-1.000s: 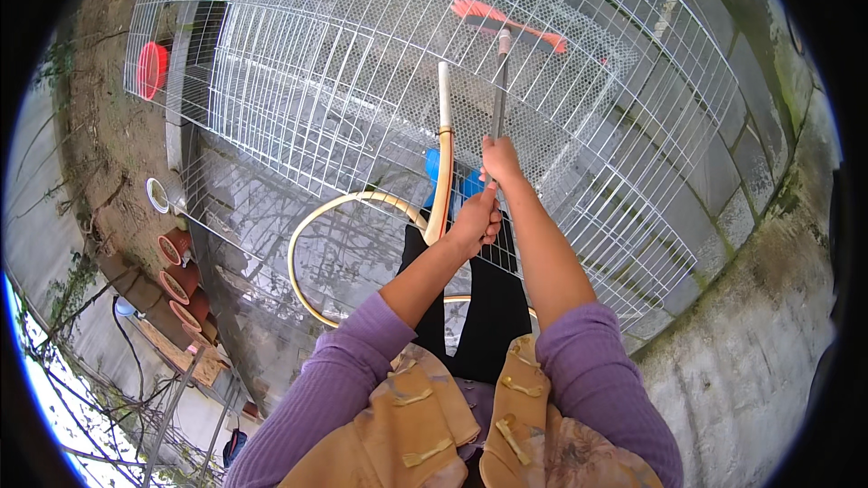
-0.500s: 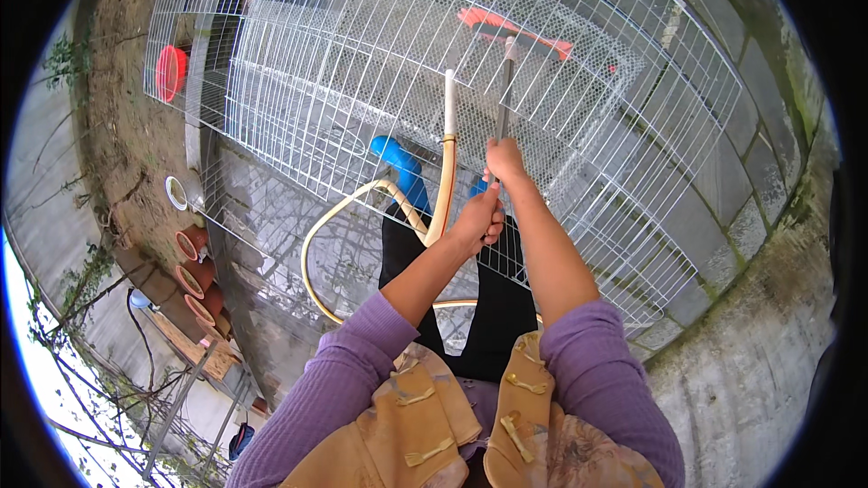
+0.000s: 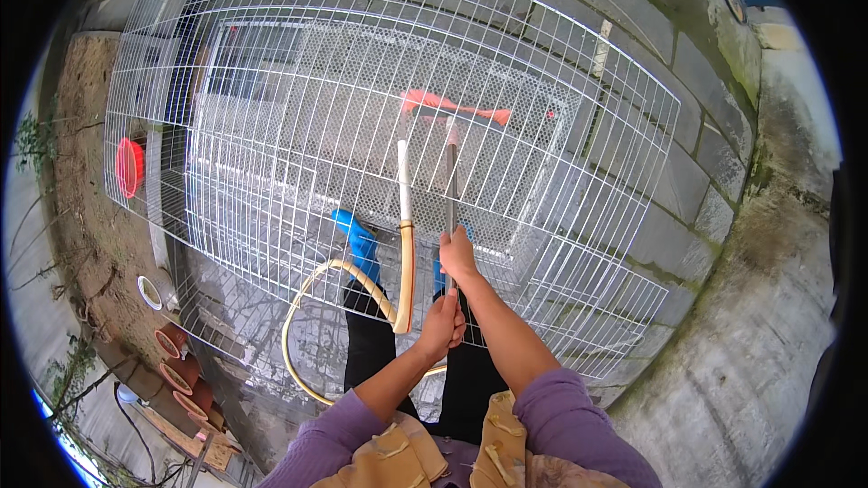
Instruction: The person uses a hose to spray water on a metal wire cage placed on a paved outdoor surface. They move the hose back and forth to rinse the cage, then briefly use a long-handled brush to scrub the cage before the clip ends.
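Both my hands grip the grey pole of a long-handled brush (image 3: 451, 183). My right hand (image 3: 458, 256) is closed round it higher up, and my left hand (image 3: 442, 323) is closed on its near end. The brush's wide head with red bristles (image 3: 488, 115) lies against a perforated sheet (image 3: 362, 81), seen through the bars of a white wire rack (image 3: 298, 95). Left of the pole, a cream hose (image 3: 406, 253) with a white end piece rests over the rack; neither hand touches it. Whether the bristles sit above or below the wires is hard to tell.
Blue boots (image 3: 362, 242) stand at the rack's near side, and the hose loops beside them. Soil with a red basket (image 3: 130, 168), a white pot (image 3: 150, 293) and several terracotta pots (image 3: 177, 372) lies at the left. A concrete wall (image 3: 723, 370) runs along the right.
The whole view has shifted, so rack, brush and hands sit lower and further left. Both hands keep their grip on the brush pole. The brush head appears slightly nearer on the sheet.
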{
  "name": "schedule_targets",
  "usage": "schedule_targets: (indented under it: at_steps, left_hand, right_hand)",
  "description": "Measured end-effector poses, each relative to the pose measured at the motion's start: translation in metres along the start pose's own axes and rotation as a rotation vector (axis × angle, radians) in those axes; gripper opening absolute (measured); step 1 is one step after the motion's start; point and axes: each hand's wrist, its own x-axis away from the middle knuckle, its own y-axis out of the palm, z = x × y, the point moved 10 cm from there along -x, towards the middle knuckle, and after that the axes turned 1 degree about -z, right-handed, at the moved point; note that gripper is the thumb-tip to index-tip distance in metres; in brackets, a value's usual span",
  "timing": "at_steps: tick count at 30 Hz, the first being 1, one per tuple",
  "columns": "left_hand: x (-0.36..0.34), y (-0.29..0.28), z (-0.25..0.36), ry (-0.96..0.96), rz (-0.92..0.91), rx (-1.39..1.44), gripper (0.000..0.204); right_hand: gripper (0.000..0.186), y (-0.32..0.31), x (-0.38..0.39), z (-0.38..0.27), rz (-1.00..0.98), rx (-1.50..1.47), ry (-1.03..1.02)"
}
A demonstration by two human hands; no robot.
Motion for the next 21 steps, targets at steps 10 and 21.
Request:
schedule_targets:
  at_steps: [10, 21]
  left_hand:
    - [-0.091, -0.020, 0.074, -0.002, -0.071, 0.040, 0.043]
    - [-0.032, -0.038, 0.067, 0.155, 0.044, 0.165, 0.045]
  right_hand:
    - [0.069, 0.010, -0.101, -0.063, 0.023, 0.082, -0.128]
    - [0.069, 0.072, -0.055, -0.089, -0.161, 0.265, -0.233]
